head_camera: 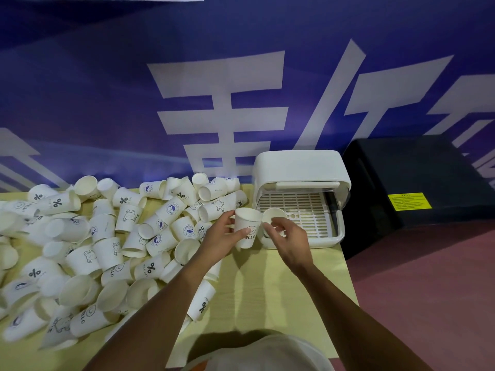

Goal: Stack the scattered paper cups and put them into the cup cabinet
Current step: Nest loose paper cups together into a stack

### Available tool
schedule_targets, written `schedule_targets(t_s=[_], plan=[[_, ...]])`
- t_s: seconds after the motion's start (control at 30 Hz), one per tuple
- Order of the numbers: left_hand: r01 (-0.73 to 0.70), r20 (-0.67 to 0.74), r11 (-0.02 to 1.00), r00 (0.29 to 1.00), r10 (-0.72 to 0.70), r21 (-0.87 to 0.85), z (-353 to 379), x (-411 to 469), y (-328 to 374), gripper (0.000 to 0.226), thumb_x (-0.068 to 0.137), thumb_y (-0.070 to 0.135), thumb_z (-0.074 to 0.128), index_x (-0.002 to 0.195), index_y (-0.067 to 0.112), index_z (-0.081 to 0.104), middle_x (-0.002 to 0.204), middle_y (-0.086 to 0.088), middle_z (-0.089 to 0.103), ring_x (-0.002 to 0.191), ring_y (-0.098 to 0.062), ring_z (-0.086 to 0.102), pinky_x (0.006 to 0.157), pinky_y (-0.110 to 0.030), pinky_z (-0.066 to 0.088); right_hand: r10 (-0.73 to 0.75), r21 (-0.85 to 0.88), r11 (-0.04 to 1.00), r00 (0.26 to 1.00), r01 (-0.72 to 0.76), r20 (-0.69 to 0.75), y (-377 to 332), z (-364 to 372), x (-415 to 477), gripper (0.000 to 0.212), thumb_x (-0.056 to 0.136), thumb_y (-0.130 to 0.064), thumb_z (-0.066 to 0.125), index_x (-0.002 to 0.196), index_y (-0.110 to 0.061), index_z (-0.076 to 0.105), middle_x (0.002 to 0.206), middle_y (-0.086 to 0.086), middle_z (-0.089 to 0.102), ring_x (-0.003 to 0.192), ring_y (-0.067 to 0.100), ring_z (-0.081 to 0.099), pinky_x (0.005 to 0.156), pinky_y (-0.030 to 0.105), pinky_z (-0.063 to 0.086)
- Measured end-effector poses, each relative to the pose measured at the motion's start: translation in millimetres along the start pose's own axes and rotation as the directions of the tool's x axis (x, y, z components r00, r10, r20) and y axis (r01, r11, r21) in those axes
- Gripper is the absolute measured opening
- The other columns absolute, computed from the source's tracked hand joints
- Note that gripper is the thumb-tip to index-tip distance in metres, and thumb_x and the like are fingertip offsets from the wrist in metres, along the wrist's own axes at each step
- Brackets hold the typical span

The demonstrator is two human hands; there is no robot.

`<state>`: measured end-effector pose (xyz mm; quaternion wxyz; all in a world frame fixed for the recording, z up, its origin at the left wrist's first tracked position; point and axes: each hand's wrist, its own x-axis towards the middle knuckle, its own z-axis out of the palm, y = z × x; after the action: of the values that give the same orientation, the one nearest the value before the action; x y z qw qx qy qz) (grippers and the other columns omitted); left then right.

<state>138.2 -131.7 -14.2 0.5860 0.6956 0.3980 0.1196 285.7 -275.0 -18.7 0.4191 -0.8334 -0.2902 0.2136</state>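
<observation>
Cups (247, 228): L hand (219, 234) holds 1, R hand (289, 239) 1.

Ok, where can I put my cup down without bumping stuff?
Bare table lies in front of the cabinet, between the cup pile and the table's right edge. The cabinet's slatted tray is mostly bare too. The whole left side is crowded.

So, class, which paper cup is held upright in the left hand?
The cup printed HELLO with a smiley, gripped by the left hand beside the cabinet. The right hand holds a second cup; the other cups lie scattered on the table.
</observation>
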Motion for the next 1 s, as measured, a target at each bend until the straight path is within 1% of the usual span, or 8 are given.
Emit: schedule_targets(t_s=[0.1, 0.27, 0.4, 0.53, 0.67, 0.8, 0.93, 1.0], plan=[[-0.004, 0.001, 1.0, 1.0, 0.004, -0.022, 4.2, -1.3, 3.7, 0.062, 0.074, 0.05, 0.082, 0.129, 0.034, 0.056, 0.121, 0.016, 0.064, 0.101, -0.006, 0.066, 0.088, -0.032, 0.056, 0.031, 0.061, 0.997, 0.996, -0.036, 0.086, -7.8, 5.5, -3.4, 0.057, 0.087, -0.066, 0.063, 0.123, -0.022, 0.068, 0.112, -0.008, 0.071, 0.099, 0.006, 0.064, 0.085, 0.029, 0.053], [-0.01, 0.044, 1.0, 0.999, 0.01, -0.016, 7.8, -6.6, 7.3, 0.058, 0.077, 0.04, 0.084, 0.127, 0.032, 0.057, 0.119, 0.017, 0.064, 0.104, -0.009, 0.065, 0.09, -0.031, 0.054, 0.034, 0.22, 0.974, 0.994, -0.057, 0.107, -10.9, 8.2, -9.8, 0.032, 0.083, -0.059, 0.072, 0.109, -0.044, 0.063, 0.103, -0.02, 0.071, 0.094, -0.003, 0.067, 0.083, 0.024, 0.054], [-0.005, 0.09, 0.999, 0.996, 0.008, -0.034, 8.2, -10.0, 9.4, 0.057, 0.079, 0.025, 0.084, 0.126, 0.036, 0.055, 0.119, 0.021, 0.063, 0.101, -0.007, 0.066, 0.084, -0.024, 0.054, 0.043, 0.321, 0.944, 0.993, -0.077, 0.114, -13.9, 7.1, -9.2, 0.052, 0.076, -0.049, 0.082, 0.122, -0.035, 0.063, 0.106, -0.012, 0.073, 0.093, 0.001, 0.068, 0.079, 0.025, 0.055], [-0.012, 0.11, 1.0, 0.994, 0.015, -0.026, 7.1, -9.8, 10.6, 0.061, 0.079, 0.016, 0.083, 0.129, 0.037, 0.053, 0.121, 0.021, 0.061, 0.104, -0.008, 0.065, 0.082, -0.021, 0.053, 0.02, 0.288, 0.956, 0.99, -0.061, 0.143, -13.2, 3.4, -7.7, 0.059, 0.073, -0.035, 0.086, 0.123, -0.036, 0.056, 0.112, -0.013, 0.068, 0.099, 0.0, 0.064, 0.081, 0.026, 0.055], [-0.008, 0.109, 0.999, 0.994, 0.004, 0.044, 6.6, -6.0, 9.0, 0.056, 0.081, 0.016, 0.08, 0.13, 0.03, 0.056, 0.124, 0.01, 0.064, 0.106, -0.015, 0.065, 0.09, -0.03, 0.054, -0.005, 0.28, 0.96, 0.996, -0.019, 0.086, -13.9, -3.6, -2.8, 0.053, 0.074, -0.032, 0.084, 0.12, -0.033, 0.059, 0.11, -0.017, 0.066, 0.104, 0.003, 0.063, 0.082, 0.029, 0.059], [0.013, 0.07, 0.996, 0.997, -0.019, 0.083, 5.1, -3.9, 5.7, 0.044, 0.084, 0.025, 0.076, 0.125, 0.03, 0.06, 0.118, 0.011, 0.064, 0.1, -0.01, 0.066, 0.07, -0.011, 0.048, 0.02, 0.312, 0.95, 0.998, 0.0, -0.058, -13.1, -15.9, 4.0, 0.055, 0.073, -0.039, 0.082, 0.122, -0.034, 0.058, 0.112, -0.019, 0.066, 0.106, 0.0, 0.062, 0.087, 0.029, 0.055], [0.05, 0.026, 0.994, 0.998, -0.053, 0.101, 4.7, -0.9, -0.8, 0.038, 0.085, 0.022, 0.075, 0.12, 0.028, 0.062, 0.113, 0.008, 0.064, 0.094, -0.008, 0.067, 0.074, -0.018, 0.047, 0.051, 0.229, 0.973, 0.986, -0.013, -0.161, -10.1, -22.0, 7.3, 0.051, 0.075, -0.038, 0.08, 0.116, -0.045, 0.051, 0.107, -0.027, 0.063, 0.103, -0.014, 0.056, 0.082, 0.02, 0.045], [0.061, 0.018, 0.992, 0.998, -0.063, 0.114, 4.7, 0.5, -2.6, 0.036, 0.086, 0.021, 0.074, 0.12, 0.027, 0.062, 0.113, 0.008, 0.065, 0.094, -0.008, 0.066, 0.074, -0.018, 0.046, 0.056, 0.184, 0.983, 0.988, -0.029, -0.147, -7.1, -21.1, 8.1, 0.052, 0.076, -0.039, 0.08, 0.117, -0.046, 0.049, 0.107, -0.025, 0.061, 0.103, -0.008, 0.056, 0.079, 0.02, 0.042]])
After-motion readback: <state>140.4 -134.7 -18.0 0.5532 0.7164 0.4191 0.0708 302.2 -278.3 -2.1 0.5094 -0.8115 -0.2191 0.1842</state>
